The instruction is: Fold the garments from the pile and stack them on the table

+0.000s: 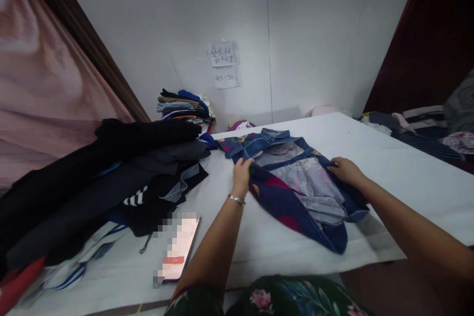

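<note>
A blue denim jacket [283,190] with coloured patches lies spread on the white-covered table [374,158], its front apart so the pale patterned inside shows. The collar points away from me and the hem faces me. My left hand [242,175] pinches the jacket's left front edge. On the other side, my right hand [345,170] grips the right edge between thumb and fingers. Part of the left front panel is raised off the tabletop.
A loose heap of dark clothes [148,163] covers the table's left side. Behind it stands a stack of folded garments [185,106]. A phone [181,249] lies near the front edge. More clothes [425,128] sit beyond the table at right. Handwritten paper notes [225,54] hang on the wall.
</note>
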`<state>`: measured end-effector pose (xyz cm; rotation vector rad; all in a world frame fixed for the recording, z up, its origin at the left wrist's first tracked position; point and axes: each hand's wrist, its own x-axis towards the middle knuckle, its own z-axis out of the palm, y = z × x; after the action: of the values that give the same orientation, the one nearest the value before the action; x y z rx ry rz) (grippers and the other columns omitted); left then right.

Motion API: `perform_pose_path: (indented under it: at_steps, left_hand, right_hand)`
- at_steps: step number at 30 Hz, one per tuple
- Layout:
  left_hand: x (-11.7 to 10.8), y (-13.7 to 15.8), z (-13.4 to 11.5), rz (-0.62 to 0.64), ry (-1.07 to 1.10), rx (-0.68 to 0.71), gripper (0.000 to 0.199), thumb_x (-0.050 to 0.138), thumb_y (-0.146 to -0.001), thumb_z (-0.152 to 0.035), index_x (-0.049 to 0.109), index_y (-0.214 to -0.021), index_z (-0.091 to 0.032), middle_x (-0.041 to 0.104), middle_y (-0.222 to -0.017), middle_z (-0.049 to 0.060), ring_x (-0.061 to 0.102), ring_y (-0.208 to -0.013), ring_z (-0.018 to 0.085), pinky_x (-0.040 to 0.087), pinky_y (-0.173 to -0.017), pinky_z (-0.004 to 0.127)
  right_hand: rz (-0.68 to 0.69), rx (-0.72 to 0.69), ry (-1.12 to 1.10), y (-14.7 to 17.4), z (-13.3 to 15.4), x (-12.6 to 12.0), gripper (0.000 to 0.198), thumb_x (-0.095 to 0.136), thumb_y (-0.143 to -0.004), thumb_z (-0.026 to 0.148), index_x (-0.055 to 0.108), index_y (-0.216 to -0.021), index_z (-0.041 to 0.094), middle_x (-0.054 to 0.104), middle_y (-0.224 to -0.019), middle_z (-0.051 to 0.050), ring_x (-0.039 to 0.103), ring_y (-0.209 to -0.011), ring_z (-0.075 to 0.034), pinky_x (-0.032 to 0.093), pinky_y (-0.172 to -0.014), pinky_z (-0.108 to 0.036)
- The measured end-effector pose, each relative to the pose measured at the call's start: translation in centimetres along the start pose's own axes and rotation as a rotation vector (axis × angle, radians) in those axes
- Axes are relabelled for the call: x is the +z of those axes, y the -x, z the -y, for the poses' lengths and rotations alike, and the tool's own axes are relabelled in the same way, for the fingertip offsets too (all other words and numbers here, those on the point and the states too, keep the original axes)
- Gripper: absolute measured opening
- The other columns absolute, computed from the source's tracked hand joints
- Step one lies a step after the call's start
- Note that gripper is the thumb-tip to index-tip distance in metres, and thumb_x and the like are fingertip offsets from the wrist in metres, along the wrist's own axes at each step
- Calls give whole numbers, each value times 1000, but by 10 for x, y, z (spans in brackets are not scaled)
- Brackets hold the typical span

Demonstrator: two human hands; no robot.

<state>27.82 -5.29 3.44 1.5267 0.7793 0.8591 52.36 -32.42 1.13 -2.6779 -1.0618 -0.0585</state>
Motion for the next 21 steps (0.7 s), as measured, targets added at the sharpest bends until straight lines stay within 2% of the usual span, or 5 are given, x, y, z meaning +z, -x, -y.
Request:
perform_pose_path:
  at_steps: [5,9,12,15,21]
  left_hand:
    - [-110,33,15,-329,83,27,19,53,-76,-31,62,-84,-17,68,-94,6,64,-90,19,53,-77,29]
    - [-158,66,32,-428,-255,-88,38,54,-74,-23,57,-111,-17,64,-113,11,62,-105,25,53,-86,38]
    - [-147,79,26,-305,-661,164,49,54,-79,-21,50,-128,-19,53,-135,13,49,-127,27,41,-106,43]
    - [-113,84,13,95,-962,400,50,57,-82,-23,50,-131,-21,48,-144,11,40,-135,25,31,-113,43]
    - [-77,73,22,445,-1360,350,59,69,-78,-30,51,-133,-25,43,-148,12,36,-137,32,25,-111,53]
  right_hand:
    - [-145,-168,-118,26,35,-32,28,45,-86,37,65,-99,23,71,-97,-7,65,-88,-25,47,-73,-33]
    - [-14,-271,-260,43,51,-42,23,47,-84,39,64,-93,27,72,-88,-3,65,-79,-23,48,-67,-32]
    - [65,-353,-386,47,57,-36,19,47,-83,36,63,-87,26,71,-87,-3,65,-79,-23,50,-73,-34]
    - [-18,-374,-541,54,68,-36,18,49,-85,36,63,-89,25,71,-103,-5,65,-96,-24,49,-88,-39]
    - [132,-560,-879,102,108,-52,17,56,-88,38,65,-86,23,65,-123,-9,60,-112,-24,44,-101,-42]
